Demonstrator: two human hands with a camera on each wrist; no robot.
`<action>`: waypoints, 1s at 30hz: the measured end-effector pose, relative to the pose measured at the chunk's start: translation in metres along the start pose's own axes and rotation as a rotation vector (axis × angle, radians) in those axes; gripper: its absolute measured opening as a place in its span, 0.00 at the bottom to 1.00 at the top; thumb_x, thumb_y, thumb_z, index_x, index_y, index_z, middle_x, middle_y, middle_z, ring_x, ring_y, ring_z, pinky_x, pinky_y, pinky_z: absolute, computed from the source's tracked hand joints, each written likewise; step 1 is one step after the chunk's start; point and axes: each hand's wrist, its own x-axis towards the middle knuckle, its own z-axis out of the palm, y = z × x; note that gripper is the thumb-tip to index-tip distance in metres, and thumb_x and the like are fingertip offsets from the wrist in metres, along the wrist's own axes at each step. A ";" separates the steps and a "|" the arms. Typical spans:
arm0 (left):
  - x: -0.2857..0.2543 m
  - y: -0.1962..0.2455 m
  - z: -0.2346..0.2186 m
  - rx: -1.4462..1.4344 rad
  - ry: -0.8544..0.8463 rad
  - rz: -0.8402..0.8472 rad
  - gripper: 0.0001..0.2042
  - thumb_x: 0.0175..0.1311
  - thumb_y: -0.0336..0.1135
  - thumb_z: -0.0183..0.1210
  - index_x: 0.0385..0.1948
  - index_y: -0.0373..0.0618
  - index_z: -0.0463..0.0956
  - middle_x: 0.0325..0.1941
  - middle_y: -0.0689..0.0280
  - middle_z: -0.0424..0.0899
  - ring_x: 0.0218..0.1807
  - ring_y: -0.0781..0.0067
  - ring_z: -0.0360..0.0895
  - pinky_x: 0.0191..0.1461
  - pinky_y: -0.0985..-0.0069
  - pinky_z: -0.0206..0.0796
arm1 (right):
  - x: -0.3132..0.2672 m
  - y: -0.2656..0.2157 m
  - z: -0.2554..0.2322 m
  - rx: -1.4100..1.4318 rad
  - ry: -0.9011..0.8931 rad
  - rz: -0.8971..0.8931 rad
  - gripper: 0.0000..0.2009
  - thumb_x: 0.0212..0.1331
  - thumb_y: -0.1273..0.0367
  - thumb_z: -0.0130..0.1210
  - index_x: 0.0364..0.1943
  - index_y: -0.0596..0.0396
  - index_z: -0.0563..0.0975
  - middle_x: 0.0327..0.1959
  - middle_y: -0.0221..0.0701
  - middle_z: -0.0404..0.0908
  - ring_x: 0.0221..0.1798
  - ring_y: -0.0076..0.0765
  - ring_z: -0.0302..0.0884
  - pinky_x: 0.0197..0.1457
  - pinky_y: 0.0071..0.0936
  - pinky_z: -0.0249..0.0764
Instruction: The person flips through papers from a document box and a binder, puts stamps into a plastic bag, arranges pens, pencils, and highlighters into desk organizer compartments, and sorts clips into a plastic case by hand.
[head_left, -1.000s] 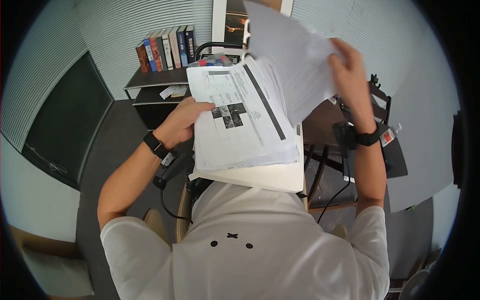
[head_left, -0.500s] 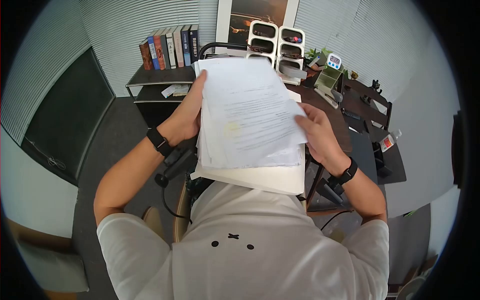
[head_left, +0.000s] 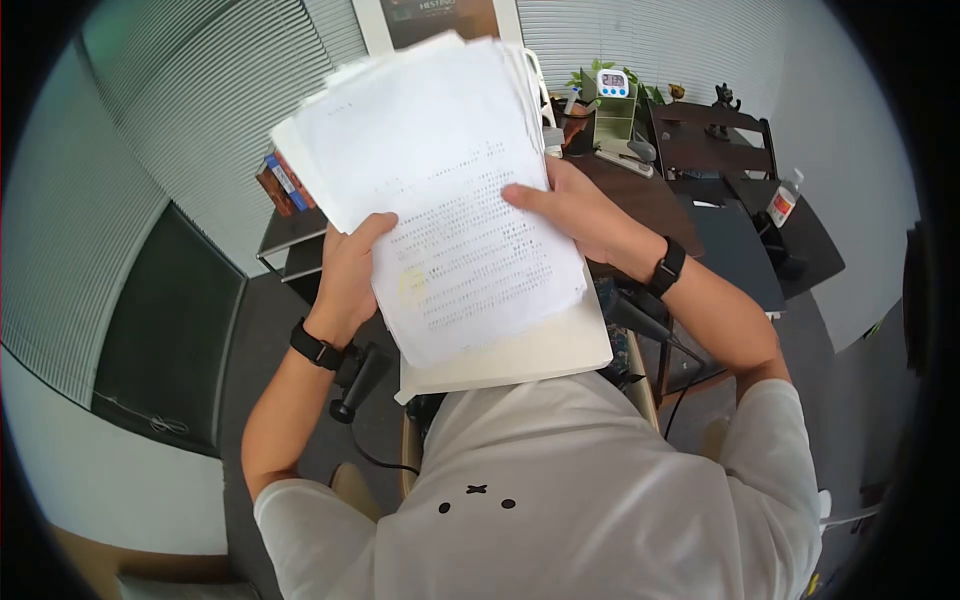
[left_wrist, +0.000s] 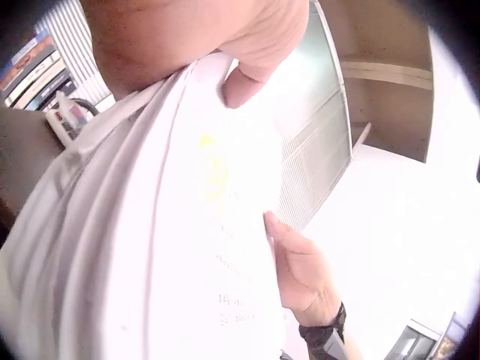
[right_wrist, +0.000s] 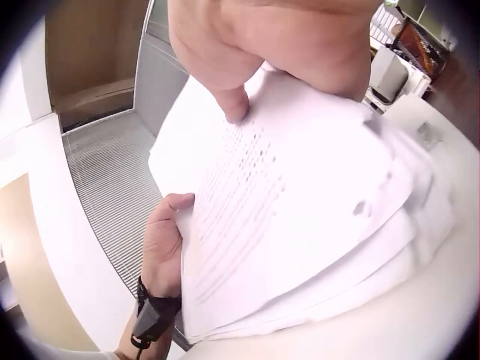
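A thick stack of printed sheets [head_left: 450, 240] slants up in front of the chest, its upper edges uneven and fanned out at the top left. On the top page is a yellow highlighted mark [head_left: 412, 286]. My left hand [head_left: 348, 275] grips the stack's left edge, thumb on the top page and fingers hidden beneath. Opposite it, my right hand [head_left: 590, 215] holds the right edge with its thumb on the page too. Loose layers of the stack show in the right wrist view. Under the lower end lies a cream-white flat pad or folder [head_left: 520, 350] at the lap.
A dark desk [head_left: 660, 210] stands ahead to the right, bearing a digital timer [head_left: 612, 84] on a green organizer [head_left: 612, 125]. Farther right are a plastic bottle [head_left: 785, 198] and a cat figurine [head_left: 722, 105]. Books [head_left: 285, 185] stand on a shelf at left, partly behind the papers.
The right hand brought its raised, turned sheaf down onto the stack, covering the page with pictures. Both hands now grip the whole stack, which is tilted leftward. The head view has swung right.
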 end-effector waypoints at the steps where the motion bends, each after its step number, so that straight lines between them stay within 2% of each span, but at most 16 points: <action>1: 0.001 0.004 0.005 0.056 -0.003 0.121 0.27 0.70 0.26 0.62 0.69 0.31 0.65 0.64 0.54 0.79 0.63 0.60 0.80 0.65 0.65 0.75 | 0.004 -0.003 0.005 0.012 0.012 -0.012 0.36 0.69 0.62 0.68 0.73 0.71 0.64 0.63 0.46 0.81 0.62 0.36 0.81 0.65 0.33 0.78; 2: 0.003 0.008 0.012 0.069 -0.016 0.123 0.27 0.70 0.26 0.62 0.69 0.31 0.65 0.64 0.54 0.79 0.63 0.60 0.80 0.65 0.65 0.75 | 0.010 -0.007 0.008 -0.058 0.090 -0.187 0.34 0.69 0.63 0.68 0.71 0.69 0.66 0.62 0.46 0.81 0.61 0.36 0.82 0.63 0.32 0.79; 3: 0.006 0.012 0.020 0.137 0.005 0.251 0.28 0.70 0.28 0.65 0.69 0.32 0.66 0.64 0.55 0.79 0.64 0.61 0.79 0.66 0.66 0.73 | 0.013 -0.011 0.007 -0.132 0.167 -0.357 0.32 0.69 0.64 0.68 0.69 0.68 0.67 0.62 0.45 0.81 0.60 0.35 0.82 0.61 0.32 0.81; 5: 0.012 0.021 0.029 0.251 0.029 0.423 0.32 0.68 0.35 0.73 0.68 0.33 0.68 0.64 0.57 0.79 0.65 0.64 0.77 0.70 0.67 0.68 | 0.017 -0.026 0.000 -0.182 0.193 -0.425 0.31 0.69 0.64 0.68 0.69 0.68 0.68 0.61 0.45 0.81 0.61 0.35 0.82 0.62 0.31 0.80; 8: 0.021 0.029 0.026 0.252 -0.035 0.502 0.32 0.67 0.36 0.73 0.68 0.32 0.69 0.65 0.57 0.78 0.65 0.65 0.76 0.71 0.68 0.67 | 0.015 -0.017 -0.009 -0.188 0.219 -0.472 0.31 0.68 0.64 0.69 0.68 0.66 0.68 0.62 0.43 0.81 0.64 0.35 0.80 0.66 0.32 0.77; 10: 0.024 0.029 0.025 0.249 -0.014 0.518 0.33 0.67 0.38 0.74 0.68 0.34 0.69 0.64 0.58 0.78 0.65 0.66 0.76 0.71 0.68 0.67 | 0.010 0.000 -0.009 -0.226 0.264 -0.576 0.32 0.66 0.64 0.71 0.68 0.64 0.68 0.62 0.43 0.80 0.64 0.36 0.79 0.68 0.36 0.76; 13: 0.026 0.027 0.027 0.300 -0.053 0.531 0.34 0.71 0.40 0.70 0.73 0.35 0.64 0.69 0.58 0.75 0.70 0.65 0.71 0.76 0.64 0.61 | 0.009 0.005 -0.006 -0.270 0.354 -0.580 0.34 0.64 0.63 0.72 0.69 0.63 0.67 0.63 0.43 0.79 0.66 0.37 0.78 0.69 0.38 0.75; 16: 0.031 0.038 0.033 0.371 -0.033 0.586 0.35 0.70 0.42 0.72 0.72 0.36 0.64 0.69 0.57 0.75 0.69 0.66 0.71 0.74 0.64 0.63 | 0.015 -0.012 -0.005 -0.307 0.338 -0.663 0.36 0.63 0.63 0.73 0.69 0.64 0.66 0.62 0.43 0.80 0.65 0.38 0.79 0.68 0.38 0.76; 20: 0.033 0.053 0.028 0.245 -0.082 0.550 0.31 0.71 0.41 0.71 0.68 0.35 0.68 0.68 0.56 0.77 0.66 0.65 0.76 0.69 0.65 0.71 | 0.012 -0.024 -0.003 -0.283 0.292 -0.649 0.36 0.63 0.64 0.74 0.69 0.63 0.67 0.61 0.42 0.81 0.63 0.37 0.80 0.66 0.36 0.78; 22: 0.034 0.051 0.027 0.181 -0.091 0.434 0.27 0.73 0.40 0.69 0.66 0.35 0.71 0.63 0.57 0.81 0.63 0.66 0.79 0.67 0.67 0.73 | 0.010 -0.017 -0.002 -0.103 0.201 -0.502 0.33 0.63 0.65 0.74 0.67 0.62 0.70 0.58 0.40 0.83 0.60 0.35 0.82 0.65 0.35 0.79; 23: 0.035 0.047 0.028 0.178 -0.090 0.435 0.27 0.73 0.40 0.69 0.66 0.35 0.71 0.63 0.57 0.81 0.63 0.66 0.79 0.67 0.67 0.73 | 0.009 -0.016 -0.003 -0.106 0.200 -0.501 0.33 0.63 0.65 0.74 0.67 0.62 0.70 0.58 0.40 0.83 0.60 0.35 0.82 0.65 0.35 0.79; 25: 0.039 0.042 0.033 0.193 -0.056 0.490 0.25 0.73 0.39 0.68 0.64 0.34 0.73 0.59 0.59 0.84 0.60 0.67 0.81 0.65 0.69 0.74 | 0.009 -0.017 -0.005 -0.004 0.116 -0.370 0.22 0.64 0.66 0.72 0.58 0.62 0.80 0.49 0.33 0.87 0.51 0.28 0.84 0.57 0.31 0.80; 26: 0.041 0.043 0.035 0.190 -0.057 0.484 0.25 0.73 0.39 0.68 0.64 0.34 0.73 0.59 0.59 0.84 0.60 0.67 0.81 0.65 0.69 0.74 | 0.010 -0.017 -0.011 -0.005 0.120 -0.365 0.22 0.64 0.66 0.72 0.58 0.62 0.80 0.49 0.33 0.87 0.51 0.28 0.84 0.57 0.31 0.80; 28: 0.043 0.049 0.039 0.170 -0.066 0.435 0.26 0.73 0.40 0.68 0.65 0.33 0.72 0.58 0.59 0.86 0.58 0.69 0.83 0.63 0.74 0.73 | 0.018 -0.018 -0.039 -0.284 0.139 -0.438 0.12 0.67 0.67 0.70 0.48 0.61 0.86 0.39 0.27 0.88 0.39 0.22 0.81 0.48 0.25 0.79; 29: 0.042 0.054 0.036 0.393 0.008 0.351 0.31 0.72 0.44 0.69 0.69 0.32 0.69 0.60 0.55 0.84 0.61 0.66 0.82 0.65 0.71 0.73 | 0.023 -0.025 -0.051 -0.351 0.229 -0.532 0.09 0.69 0.67 0.68 0.43 0.59 0.89 0.35 0.24 0.88 0.32 0.18 0.76 0.40 0.21 0.75; 30: 0.039 0.048 0.036 0.395 0.000 0.344 0.31 0.72 0.44 0.69 0.69 0.32 0.69 0.60 0.55 0.84 0.61 0.66 0.82 0.65 0.71 0.73 | 0.019 -0.034 -0.065 -0.359 0.329 -0.486 0.09 0.69 0.66 0.69 0.45 0.58 0.88 0.36 0.25 0.89 0.31 0.18 0.78 0.37 0.21 0.75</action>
